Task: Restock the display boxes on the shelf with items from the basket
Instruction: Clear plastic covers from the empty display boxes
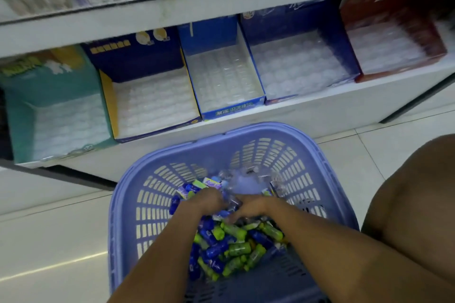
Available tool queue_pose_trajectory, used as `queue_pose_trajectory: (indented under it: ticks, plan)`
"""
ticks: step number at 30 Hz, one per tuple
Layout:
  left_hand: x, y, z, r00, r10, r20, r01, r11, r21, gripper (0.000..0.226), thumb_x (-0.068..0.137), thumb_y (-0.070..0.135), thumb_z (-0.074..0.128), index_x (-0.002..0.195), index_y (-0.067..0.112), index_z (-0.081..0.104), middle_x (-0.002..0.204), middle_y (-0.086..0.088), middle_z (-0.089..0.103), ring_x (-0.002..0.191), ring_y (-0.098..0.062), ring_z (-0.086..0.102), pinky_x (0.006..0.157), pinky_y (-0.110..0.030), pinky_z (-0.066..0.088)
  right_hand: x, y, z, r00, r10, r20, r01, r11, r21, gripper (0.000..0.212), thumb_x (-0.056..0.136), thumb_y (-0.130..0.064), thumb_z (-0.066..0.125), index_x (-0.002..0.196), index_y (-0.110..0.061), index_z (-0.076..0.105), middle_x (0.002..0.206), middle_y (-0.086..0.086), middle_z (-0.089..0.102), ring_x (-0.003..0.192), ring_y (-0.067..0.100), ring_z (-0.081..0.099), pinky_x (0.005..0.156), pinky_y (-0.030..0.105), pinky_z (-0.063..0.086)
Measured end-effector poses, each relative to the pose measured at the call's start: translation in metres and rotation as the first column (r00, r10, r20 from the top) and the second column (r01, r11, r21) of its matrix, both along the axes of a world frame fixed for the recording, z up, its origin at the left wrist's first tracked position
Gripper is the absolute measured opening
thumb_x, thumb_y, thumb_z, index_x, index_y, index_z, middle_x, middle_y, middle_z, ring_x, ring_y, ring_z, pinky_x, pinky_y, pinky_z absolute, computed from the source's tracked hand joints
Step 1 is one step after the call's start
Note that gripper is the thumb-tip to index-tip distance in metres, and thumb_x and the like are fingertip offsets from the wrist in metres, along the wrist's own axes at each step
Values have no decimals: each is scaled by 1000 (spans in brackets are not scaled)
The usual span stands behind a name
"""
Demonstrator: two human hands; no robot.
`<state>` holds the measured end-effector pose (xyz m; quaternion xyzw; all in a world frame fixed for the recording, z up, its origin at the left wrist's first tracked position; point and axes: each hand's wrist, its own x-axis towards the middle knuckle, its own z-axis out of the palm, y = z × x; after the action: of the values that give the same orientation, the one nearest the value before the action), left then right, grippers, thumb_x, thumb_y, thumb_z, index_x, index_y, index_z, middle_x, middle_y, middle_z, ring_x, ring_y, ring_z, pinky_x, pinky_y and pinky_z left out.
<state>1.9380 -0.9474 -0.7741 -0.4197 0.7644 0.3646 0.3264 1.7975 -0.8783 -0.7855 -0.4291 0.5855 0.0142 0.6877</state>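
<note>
I am at the gathering step, my left hand and right hand buried among small blue and green wrapped packets in the lilac slatted plastic basket, fingers hidden so I cannot tell their grip; next I judge I must lift a handful to the empty cardboard display boxes.

I see the basket open at the top, free access from above. Both hands, left hand and right hand, sit in its middle among the packets, blocking that pile. Far corner of the basket bottom is bare. The display boxes on the shelf are open-topped, clear trays showing, room inside. The upper shelf board overhangs their backs, limiting entry from above. My knee crowds the basket's right edge.
</note>
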Motion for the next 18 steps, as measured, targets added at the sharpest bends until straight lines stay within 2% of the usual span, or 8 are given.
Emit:
queue_pose_trajectory:
  ticks: [2,5,6,8,12,13,15,18]
  plan:
    - [10,12,5,1000,2,21,-1,999,-51,32,92,35,52,88,7,67,107,-20,64,94,-31,59,75,-36,44,2,8,0,997,-70,30,69,997,21,72,80,-35,73,141,-26,37,138,0,49,121,23,50,104,40,41]
    - [21,30,6,1000,-2,30,6,991,-131,29,93,22,47,97,0,67,105,-20,65,99,-34,60,71,-33,43,-2,14,-1,990,-130,60,128,991,45,60,89,-32,63,142,-18,38,128,7,54,94,16,56,80,30,47]
    - [22,35,6,1000,13,6,-12,987,-158,29,94,17,45,97,-2,66,103,-21,65,97,-35,60,69,-32,42,-3,14,0,986,-165,36,164,986,40,58,90,-32,61,141,-13,39,129,10,53,95,19,58,79,33,49]
    - [22,41,5,996,66,-54,-77,971,-228,24,91,12,46,99,-2,64,105,-21,63,97,-35,60,76,-37,47,-5,13,1,973,-227,-33,226,974,-8,60,89,-37,62,136,-6,41,130,10,49,104,22,57,88,37,48]
    - [16,37,-5,955,129,-269,-217,919,-330,29,91,18,49,119,12,57,124,-10,52,117,-27,48,93,-36,44,-8,15,1,938,-344,-36,342,939,-41,42,83,-36,69,113,-14,50,104,-2,55,92,12,54,77,21,48]
    - [12,36,-8,950,88,-299,-188,928,-323,33,92,20,47,123,13,55,127,-8,50,121,-25,43,97,-35,42,-9,16,-2,896,-445,10,445,896,7,35,85,-28,69,111,-14,51,103,2,57,95,16,56,81,26,51]
    - [5,38,-15,948,-13,-318,-96,941,-325,36,93,23,43,126,14,54,127,-7,52,123,-24,40,101,-36,39,-11,20,-7,741,-659,127,654,752,85,25,91,-7,58,115,0,55,119,21,58,102,29,58,90,38,50]
    - [-3,42,-28,947,-70,-313,-53,929,-365,34,96,28,40,121,12,56,119,-10,57,118,-26,44,97,-33,34,-17,18,-6,453,-860,235,849,497,180,41,94,8,45,135,5,41,140,18,45,114,29,54,88,34,49]
